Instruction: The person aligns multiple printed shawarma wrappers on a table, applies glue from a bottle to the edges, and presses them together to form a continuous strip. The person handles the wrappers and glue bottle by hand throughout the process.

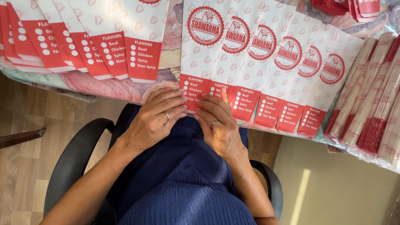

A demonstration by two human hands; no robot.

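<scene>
A fan of several white and red paper sleeves (266,62) lies overlapped along the table's front edge, each with a round red stamp and a red band at its near end. My left hand (156,118) rests with its fingertips on the red band of the leftmost sleeve (200,54). My right hand (218,123) touches the same sleeve's lower edge from the right, fingers extended. Both hands wear a ring. Neither hand has closed around anything.
A second fan of similar sleeves (83,37) lies at the left on a patterned cloth (168,50). Bundles of folded sleeves in clear wrap (371,104) sit at the right. A black chair armrest (75,154) curves below me; wooden floor lies at the left.
</scene>
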